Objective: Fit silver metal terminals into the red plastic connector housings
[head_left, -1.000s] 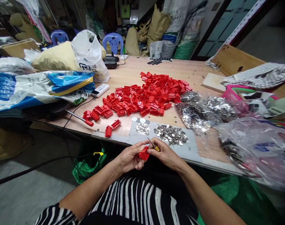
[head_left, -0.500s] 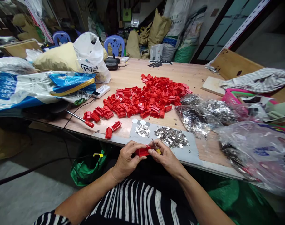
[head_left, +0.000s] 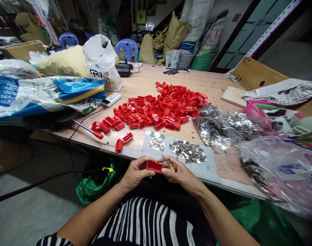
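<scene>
head view: left hand (head_left: 135, 172) fingers pinch a red plastic piece (head_left: 154, 166); right hand (head_left: 180, 173) fingers pinch a small screwdriver (head_left: 168, 164) near the counter (head_left: 145, 82) edge.

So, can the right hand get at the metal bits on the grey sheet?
Probably yes. The metal bits lie just beyond the right hand with nothing between, but its grip is on a small tool beside the red part in the left hand, so picking may be awkward.
</scene>
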Available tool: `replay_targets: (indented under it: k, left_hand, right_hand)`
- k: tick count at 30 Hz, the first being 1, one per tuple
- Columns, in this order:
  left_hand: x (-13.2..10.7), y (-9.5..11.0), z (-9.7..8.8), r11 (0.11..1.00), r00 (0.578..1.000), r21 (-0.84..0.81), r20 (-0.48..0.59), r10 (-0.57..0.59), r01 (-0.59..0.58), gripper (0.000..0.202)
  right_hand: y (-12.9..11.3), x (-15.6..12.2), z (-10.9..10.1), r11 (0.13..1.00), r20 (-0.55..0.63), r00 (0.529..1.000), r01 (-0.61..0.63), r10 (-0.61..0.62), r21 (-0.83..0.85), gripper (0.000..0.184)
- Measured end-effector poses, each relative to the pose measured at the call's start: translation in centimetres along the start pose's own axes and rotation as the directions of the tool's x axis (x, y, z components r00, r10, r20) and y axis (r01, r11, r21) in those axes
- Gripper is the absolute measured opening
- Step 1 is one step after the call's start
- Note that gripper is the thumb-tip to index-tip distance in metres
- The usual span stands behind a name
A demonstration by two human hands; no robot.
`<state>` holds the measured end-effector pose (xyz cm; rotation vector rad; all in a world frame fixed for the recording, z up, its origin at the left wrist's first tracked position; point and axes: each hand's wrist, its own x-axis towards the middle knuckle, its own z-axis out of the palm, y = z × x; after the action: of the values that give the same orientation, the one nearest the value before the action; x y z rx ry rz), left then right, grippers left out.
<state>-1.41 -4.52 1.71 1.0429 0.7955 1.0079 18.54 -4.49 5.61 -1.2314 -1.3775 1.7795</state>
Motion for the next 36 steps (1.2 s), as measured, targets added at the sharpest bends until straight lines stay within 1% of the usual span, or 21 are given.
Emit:
replay_targets:
  k: [1, 2, 3, 4, 5, 7, 9, 11, 13, 15, 19, 22, 24, 26, 28, 30, 33, 34, 36]
  left_hand:
    - [0.1, -0.2, 0.0, 0.999, 0.999, -0.031, -0.027, -0.018, 0.017, 0.034]
    - [0.1, -0.2, -0.1, 0.999, 0.998, -0.047, -0.06, -0.026, 0.023, 0.036]
    - [0.2, -0.3, -0.1, 0.998, 0.995, -0.052, -0.094, -0.03, 0.025, 0.037]
    - [0.3, -0.2, -0.2, 0.998, 0.992, -0.05, -0.124, -0.032, 0.026, 0.038]
    - [0.4, -0.2, -0.3, 0.999, 0.988, -0.041, -0.148, -0.032, 0.026, 0.04]
    - [0.5, 0.0, -0.5, 1.0, 0.984, -0.006, -0.177, -0.025, 0.024, 0.041]
    - [0.7, 0.1, -0.6, 0.999, 0.981, 0.046, -0.194, -0.003, 0.013, 0.041]
    - [0.7, 0.0, -0.7, 0.996, 0.979, 0.092, -0.202, 0.03, -0.011, 0.04]
    - [0.7, -0.2, -0.8, 0.992, 0.976, 0.123, -0.208, 0.062, -0.037, 0.039]
    - [0.7, -0.6, -0.8, 0.987, 0.973, 0.149, -0.214, 0.087, -0.055, 0.036]
    - [0.8, -1.0, -0.9, 0.98, 0.971, 0.186, -0.215, 0.107, -0.066, 0.034]
    - [0.8, -0.9, -0.9, 0.978, 0.973, 0.199, -0.207, 0.104, -0.063, 0.033]
    - [0.9, -0.6, -0.8, 0.978, 0.973, 0.2, -0.206, 0.1, -0.059, 0.033]
    - [0.9, -0.3, -0.6, 0.984, 0.975, 0.171, -0.205, 0.087, -0.052, 0.032]
    - [1.1, 0.0, -0.4, 0.995, 0.979, 0.094, -0.197, 0.054, -0.036, 0.033]
    - [1.2, 0.4, -0.1, 1.0, 0.982, -0.009, -0.187, 0.012, -0.014, 0.035]
    - [1.3, 0.8, 0.2, 0.988, 0.983, -0.154, -0.18, -0.038, 0.01, 0.039]
    - [1.3, 1.0, 0.3, 0.981, 0.983, -0.192, -0.177, -0.05, 0.015, 0.041]
    - [1.3, 1.2, 0.5, 0.968, 0.983, -0.248, -0.167, -0.074, 0.03, 0.043]
  right_hand:
    - [-0.3, 0.5, -0.4, 0.996, -0.036, 0.999, 0.028, -0.032, -0.09, 0.04]
    - [-0.6, 1.0, -0.9, 0.977, -0.097, 0.992, 0.062, -0.083, -0.203, 0.037]
    - [-0.9, 1.6, -1.5, 0.938, -0.165, 0.976, 0.077, -0.14, -0.339, 0.032]
    - [-1.2, 2.2, -2.0, 0.873, -0.23, 0.952, 0.069, -0.202, -0.482, 0.027]
    - [-1.3, 2.7, -2.5, 0.784, -0.274, 0.927, 0.035, -0.258, -0.619, 0.023]
    - [-1.5, 3.8, -3.2, 0.584, -0.268, 0.902, -0.021, -0.34, -0.812, 0.017]
    - [-1.4, 4.7, -3.3, 0.421, -0.206, 0.905, -0.033, -0.373, -0.906, 0.014]
    - [-1.1, 5.5, -3.2, 0.321, -0.163, 0.909, -0.034, -0.384, -0.946, 0.013]
    - [-0.9, 6.1, -3.0, 0.262, -0.154, 0.912, -0.053, -0.38, -0.964, 0.013]
    - [-0.9, 6.5, -2.8, 0.235, -0.148, 0.922, -0.065, -0.359, -0.97, 0.011]
    - [-1.2, 6.9, -2.8, 0.235, -0.157, 0.94, -0.086, -0.302, -0.968, 0.006]
    - [-1.4, 6.8, -3.0, 0.264, -0.172, 0.938, -0.091, -0.302, -0.96, 0.006]
    - [-1.6, 6.5, -3.2, 0.327, -0.179, 0.933, -0.07, -0.314, -0.942, 0.006]
    - [-1.7, 6.1, -3.2, 0.434, -0.181, 0.926, -0.022, -0.33, -0.9, 0.005]
    - [-1.8, 5.6, -3.0, 0.555, -0.181, 0.918, 0.051, -0.354, -0.83, 0.004]
    - [-1.8, 5.0, -2.6, 0.648, -0.159, 0.915, 0.133, -0.372, -0.75, 0.006]
    - [-1.7, 4.1, -1.9, 0.715, -0.097, 0.928, 0.207, -0.359, -0.668, 0.01]
    - [-1.6, 3.9, -1.6, 0.727, -0.084, 0.933, 0.214, -0.35, -0.652, 0.011]
    - [-1.5, 3.5, -1.1, 0.755, -0.097, 0.936, 0.209, -0.339, -0.621, 0.011]
